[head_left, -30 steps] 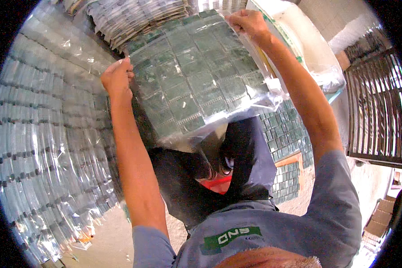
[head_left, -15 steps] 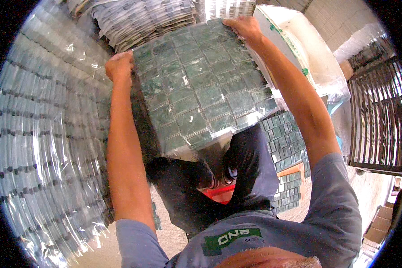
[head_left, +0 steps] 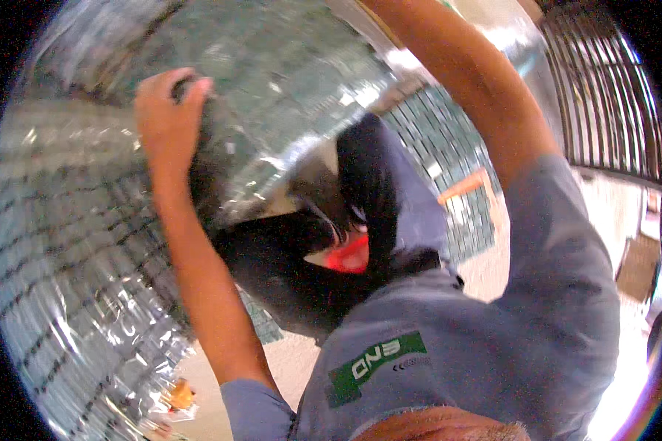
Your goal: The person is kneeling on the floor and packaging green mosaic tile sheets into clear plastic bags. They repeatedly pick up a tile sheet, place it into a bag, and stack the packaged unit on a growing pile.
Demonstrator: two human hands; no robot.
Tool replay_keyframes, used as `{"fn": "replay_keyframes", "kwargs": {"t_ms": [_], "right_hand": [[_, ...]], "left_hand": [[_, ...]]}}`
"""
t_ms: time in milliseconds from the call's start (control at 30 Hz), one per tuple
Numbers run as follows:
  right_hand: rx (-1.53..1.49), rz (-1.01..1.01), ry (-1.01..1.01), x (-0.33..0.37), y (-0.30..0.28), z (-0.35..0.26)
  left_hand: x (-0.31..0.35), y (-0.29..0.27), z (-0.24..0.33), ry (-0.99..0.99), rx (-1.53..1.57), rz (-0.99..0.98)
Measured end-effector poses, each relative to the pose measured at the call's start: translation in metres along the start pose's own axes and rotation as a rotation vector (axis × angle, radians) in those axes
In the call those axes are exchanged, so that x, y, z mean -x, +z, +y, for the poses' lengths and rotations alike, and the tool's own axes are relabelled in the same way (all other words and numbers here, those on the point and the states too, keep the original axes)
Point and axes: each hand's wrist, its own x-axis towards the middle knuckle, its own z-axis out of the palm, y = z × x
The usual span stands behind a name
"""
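Observation:
A large sheet of green stone mosaic tile [head_left: 279, 66] lies in front of my knees, smeared by motion, with a glossy, film-like near edge. At its left side is my left hand [head_left: 168, 117], fingers curved and thumb apart, with a dark gap between them. I see nothing held in that hand. My right forearm [head_left: 456, 66] reaches over the sheet's right side and leaves the picture at the top, so the right hand is out of sight.
Tall stacks of tile sheets under shiny clear film [head_left: 59, 257] fill the left side. More green mosaic [head_left: 438, 136] lies to the right, beside an orange strip [head_left: 465, 186]. A dark slatted rack [head_left: 603, 88] stands at far right. Something red [head_left: 348, 255] shows between my legs.
The view has shifted, so the sheet sits higher. My left hand has loosened from the sheet's far left corner and come nearer along its side. My right hand has gone out of view.

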Motion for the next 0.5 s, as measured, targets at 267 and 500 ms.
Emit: {"fn": "replay_keyframes", "kwargs": {"t_ms": [267, 500], "right_hand": [[-0.044, 0.168, -0.411, 0.220, -0.087, 0.074], [0.517, -0.606, -0.089, 0.326, 0.010, 0.267]], "left_hand": [[0.003, 0.011, 0.005, -0.137, 0.029, -0.031], [0.006, 0.008, 0.009, -0.129, 0.013, -0.062]]}}
